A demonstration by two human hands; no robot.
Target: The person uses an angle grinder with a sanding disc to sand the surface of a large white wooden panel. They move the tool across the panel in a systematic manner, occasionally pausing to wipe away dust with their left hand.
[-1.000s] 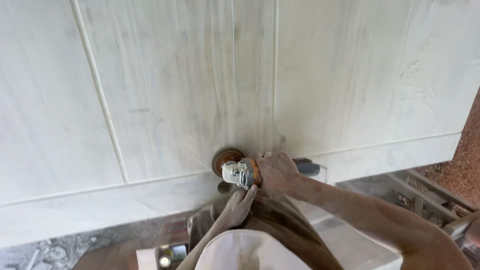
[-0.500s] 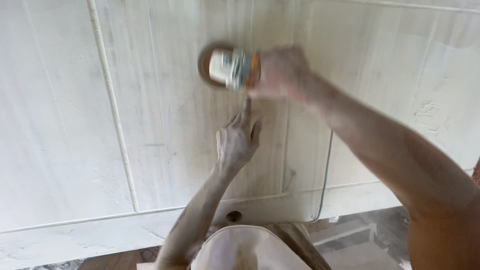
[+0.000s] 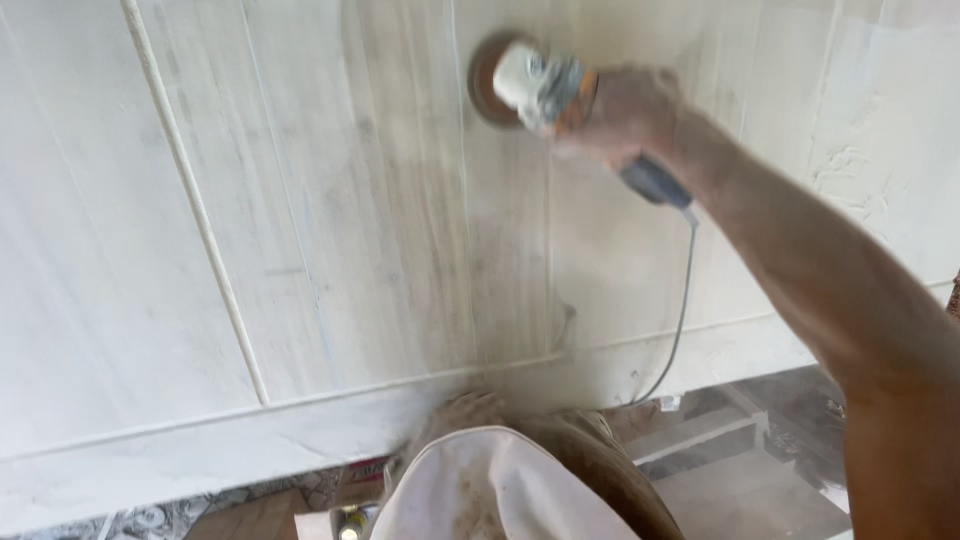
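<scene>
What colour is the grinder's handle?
Dark blue-grey handle, behind the right hand; head view.

A small reddish printed package [image 3: 362, 470] at the bottom edge, largely hidden.

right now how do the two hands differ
The right hand is raised high against the pale panelled surface, gripping a corded grinder with a brown disc. The left hand sits low at the panel's bottom edge, holding nothing that shows, partly hidden behind the cap brim. The right arm is stretched out; the left arm is out of sight. Both look dusty.
</scene>
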